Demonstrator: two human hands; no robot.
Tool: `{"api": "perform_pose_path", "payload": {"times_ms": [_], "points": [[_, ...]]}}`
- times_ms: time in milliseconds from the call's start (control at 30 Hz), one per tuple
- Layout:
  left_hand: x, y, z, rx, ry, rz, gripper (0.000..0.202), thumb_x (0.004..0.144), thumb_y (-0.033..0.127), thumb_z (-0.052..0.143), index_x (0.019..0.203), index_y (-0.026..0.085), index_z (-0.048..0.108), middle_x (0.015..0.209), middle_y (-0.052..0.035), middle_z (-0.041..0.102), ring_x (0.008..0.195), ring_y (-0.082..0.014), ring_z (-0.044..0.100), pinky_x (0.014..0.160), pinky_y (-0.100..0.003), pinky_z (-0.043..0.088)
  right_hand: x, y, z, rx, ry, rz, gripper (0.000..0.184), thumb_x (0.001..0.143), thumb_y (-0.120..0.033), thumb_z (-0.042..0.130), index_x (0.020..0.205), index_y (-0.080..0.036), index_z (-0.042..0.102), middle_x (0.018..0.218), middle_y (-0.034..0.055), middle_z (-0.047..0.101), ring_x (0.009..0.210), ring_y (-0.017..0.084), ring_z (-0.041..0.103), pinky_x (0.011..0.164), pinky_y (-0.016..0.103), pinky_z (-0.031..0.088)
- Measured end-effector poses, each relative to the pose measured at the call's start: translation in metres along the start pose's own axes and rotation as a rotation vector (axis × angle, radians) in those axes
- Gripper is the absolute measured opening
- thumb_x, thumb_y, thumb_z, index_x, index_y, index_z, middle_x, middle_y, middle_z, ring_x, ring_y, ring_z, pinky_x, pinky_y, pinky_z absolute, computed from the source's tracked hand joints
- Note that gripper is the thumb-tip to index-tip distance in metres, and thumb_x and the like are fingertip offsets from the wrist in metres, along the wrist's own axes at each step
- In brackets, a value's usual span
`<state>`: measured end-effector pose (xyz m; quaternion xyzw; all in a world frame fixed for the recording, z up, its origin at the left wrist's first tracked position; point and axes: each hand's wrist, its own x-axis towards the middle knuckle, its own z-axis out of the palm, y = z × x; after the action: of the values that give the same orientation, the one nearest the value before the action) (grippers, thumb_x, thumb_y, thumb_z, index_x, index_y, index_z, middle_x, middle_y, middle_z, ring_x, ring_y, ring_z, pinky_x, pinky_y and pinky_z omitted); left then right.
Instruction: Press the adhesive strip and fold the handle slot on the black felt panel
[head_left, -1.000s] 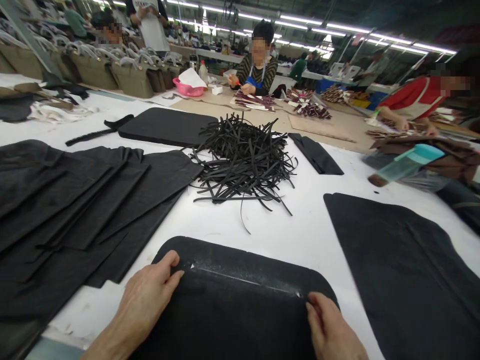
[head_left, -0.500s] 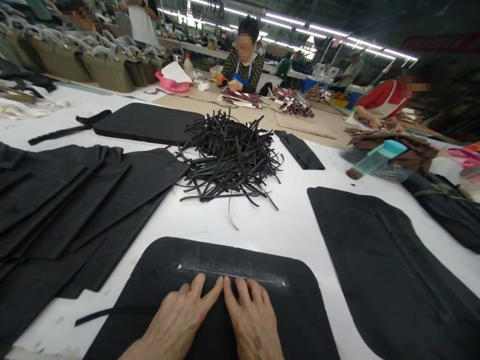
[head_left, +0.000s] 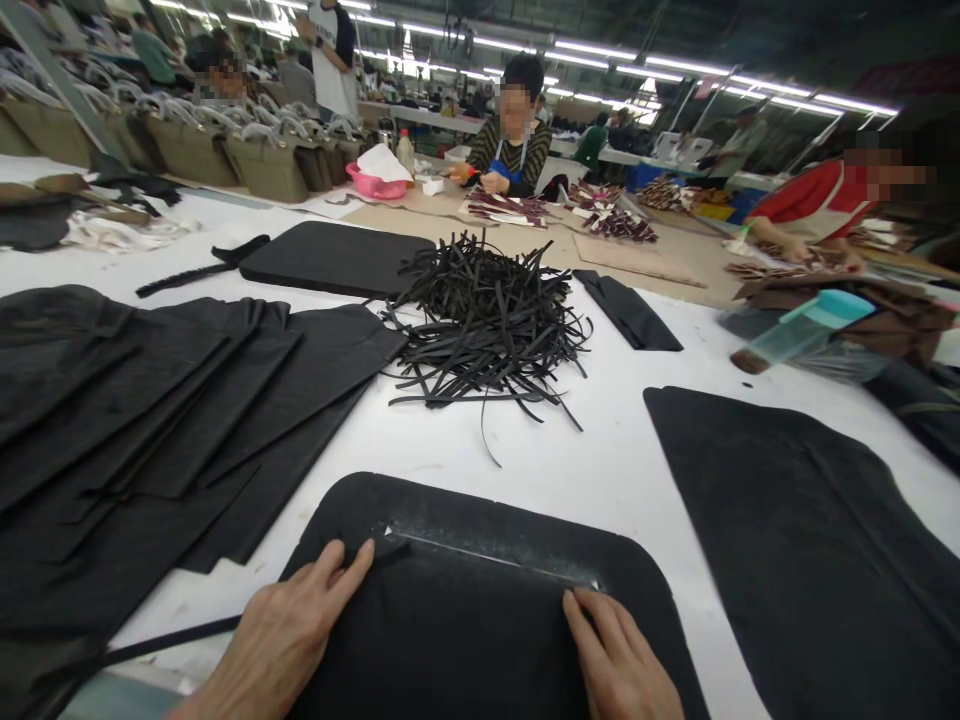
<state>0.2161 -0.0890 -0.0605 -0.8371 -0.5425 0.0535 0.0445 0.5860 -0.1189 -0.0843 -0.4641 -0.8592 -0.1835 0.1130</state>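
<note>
A black panel (head_left: 450,630) with rounded corners lies flat on the white table before me. A narrow slit (head_left: 480,556), with a pale line and small white triangles at its ends, runs across its upper part amid whitish smears. My left hand (head_left: 292,620) is open on the panel's left side, fingertips just below the slit's left end. On the other side my right hand (head_left: 622,650) rests with its fingertips at the slit's right end, fingers close together and lying on the surface. A thin black strip (head_left: 180,635) extends leftward from beneath my left hand.
Overlapping black pieces (head_left: 187,400) lie at left. A heap of black strips (head_left: 487,325) sits ahead, beside a stack of black panels (head_left: 337,258). Another black piece (head_left: 787,520) and a teal-lidded bottle (head_left: 802,335) are at right. Co-workers sit across the table.
My hands have moved apart from the middle of the slit, the left one to its left end and the right one to its right end. The view has shifted slightly left.
</note>
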Motion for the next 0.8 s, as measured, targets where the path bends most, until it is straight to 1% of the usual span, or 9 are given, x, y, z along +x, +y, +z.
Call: {"api": "perform_pose_path", "payload": {"times_ms": [67, 133, 233, 300, 400, 500, 600, 700, 800], "points": [[-0.001, -0.007, -0.002, -0.062, 0.037, -0.017, 0.06, 0.08, -0.006, 0.023, 0.124, 0.024, 0.051, 0.103, -0.0059, 0.062, 0.061, -0.0129, 0.064, 0.054, -0.023, 0.054, 0.001, 0.003, -0.003, -0.019, 0.014, 0.008, 0.038, 0.082, -0.003, 0.03, 0.104, -0.013, 0.06, 0.096, 0.0095, 0.065, 0.088, 0.02, 0.061, 0.077, 0.027, 0.05], [-0.001, -0.012, -0.006, -0.165, 0.139, -0.016, 0.049, 0.087, 0.003, 0.023, 0.119, 0.021, 0.054, 0.102, -0.0055, 0.064, 0.064, -0.0135, 0.066, 0.055, -0.021, 0.054, 0.001, 0.006, -0.006, -0.035, 0.035, 0.052, 0.034, 0.084, -0.006, 0.031, 0.097, -0.014, 0.061, 0.094, 0.0102, 0.065, 0.084, 0.021, 0.062, 0.074, 0.028, 0.051], [-0.001, -0.013, -0.018, -0.361, 0.303, -0.005, 0.033, 0.095, 0.027, 0.031, 0.113, 0.023, 0.058, 0.104, -0.0019, 0.066, 0.086, -0.0151, 0.066, 0.071, -0.017, 0.053, 0.002, 0.005, -0.012, -0.037, 0.018, 0.12, 0.028, 0.087, -0.012, 0.034, 0.092, -0.016, 0.061, 0.095, 0.0108, 0.064, 0.081, 0.022, 0.062, 0.069, 0.032, 0.052], [-0.001, -0.006, -0.027, -0.505, 0.299, -0.026, 0.028, 0.093, 0.039, 0.038, 0.107, 0.029, 0.061, 0.103, 0.0032, 0.067, 0.095, -0.0142, 0.063, 0.079, -0.014, 0.049, 0.007, -0.001, -0.018, 0.004, 0.02, 0.134, 0.025, 0.088, -0.016, 0.037, 0.092, -0.018, 0.061, 0.095, 0.0104, 0.063, 0.079, 0.022, 0.062, 0.067, 0.032, 0.052], [0.003, 0.012, -0.039, -0.715, 0.169, -0.097, 0.025, 0.089, 0.044, 0.044, 0.099, 0.034, 0.065, 0.102, 0.0069, 0.067, 0.097, -0.013, 0.062, 0.085, -0.012, 0.045, 0.032, -0.02, -0.034, 0.124, 0.111, 0.113, 0.02, 0.089, -0.019, 0.042, 0.093, -0.019, 0.062, 0.091, 0.0082, 0.064, 0.079, 0.019, 0.063, 0.069, 0.028, 0.051], [0.014, 0.027, -0.052, -0.911, 0.014, -0.139, 0.026, 0.087, 0.045, 0.044, 0.094, 0.034, 0.066, 0.1, 0.0063, 0.067, 0.099, -0.0146, 0.06, 0.088, -0.015, 0.043, 0.071, -0.046, -0.05, 0.177, 0.288, 0.037, 0.019, 0.088, -0.017, 0.047, 0.098, -0.022, 0.063, 0.093, 0.005, 0.065, 0.082, 0.018, 0.062, 0.074, 0.027, 0.05], [0.027, 0.038, -0.073, -1.072, -0.203, -0.083, 0.029, 0.086, 0.041, 0.041, 0.086, 0.028, 0.067, 0.088, 0.0035, 0.067, 0.086, -0.0155, 0.06, 0.079, -0.017, 0.045, 0.1, -0.066, -0.054, 0.228, 0.359, 0.013, 0.021, 0.089, -0.014, 0.044, 0.094, -0.023, 0.063, 0.082, 0.0024, 0.066, 0.074, 0.016, 0.062, 0.07, 0.027, 0.048], [0.035, 0.045, -0.091, -1.161, -0.35, -0.055, 0.032, 0.083, 0.038, 0.038, 0.08, 0.024, 0.067, 0.08, 0.0012, 0.065, 0.077, -0.0167, 0.058, 0.074, -0.021, 0.045, 0.102, -0.072, -0.045, 0.337, 0.29, 0.011, 0.026, 0.092, -0.013, 0.037, 0.079, -0.02, 0.058, 0.055, -0.0026, 0.054, 0.047, 0.012, 0.051, 0.049, 0.024, 0.038], [0.035, 0.046, -0.092, -1.193, -0.515, -0.122, 0.023, 0.073, 0.031, 0.048, 0.084, 0.023, 0.067, 0.09, 0.0008, 0.065, 0.086, -0.0186, 0.057, 0.078, -0.023, 0.044, 0.084, -0.064, -0.036, 0.504, 0.117, 0.031, 0.031, 0.096, -0.022, 0.031, 0.076, -0.021, 0.054, 0.053, -0.0047, 0.051, 0.041, 0.01, 0.048, 0.042, 0.024, 0.032]]}}
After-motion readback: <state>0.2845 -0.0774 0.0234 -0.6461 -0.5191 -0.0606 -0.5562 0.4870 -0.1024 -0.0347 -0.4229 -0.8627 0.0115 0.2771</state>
